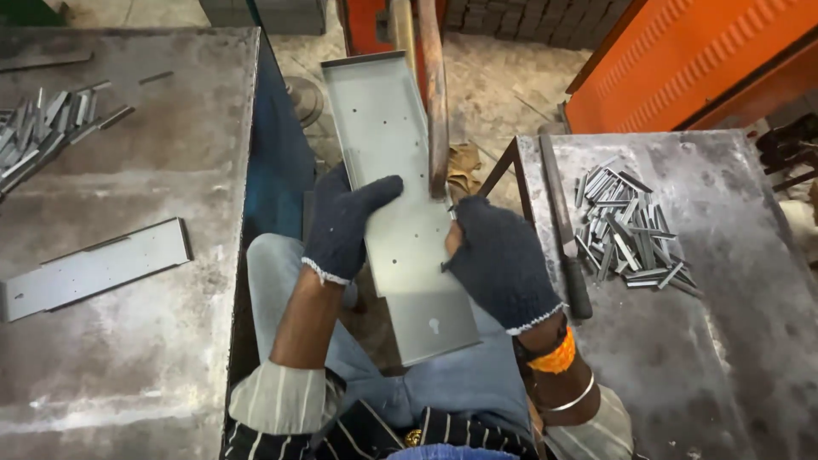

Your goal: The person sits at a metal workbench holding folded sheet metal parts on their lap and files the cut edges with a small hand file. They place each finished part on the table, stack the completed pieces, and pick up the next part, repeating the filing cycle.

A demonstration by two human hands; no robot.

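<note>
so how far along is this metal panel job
Done, by the look of it: one flat panel lies finished-looking on the left table. In hand: the left hand and right hand, both gloved, hold a grey panel over the lap. Left: small metal strips are piled at right and far left.

Left hand [345, 223] gloved, thumb spread; right hand [501, 260] gloved, fingers curled; forearms bare.
</note>
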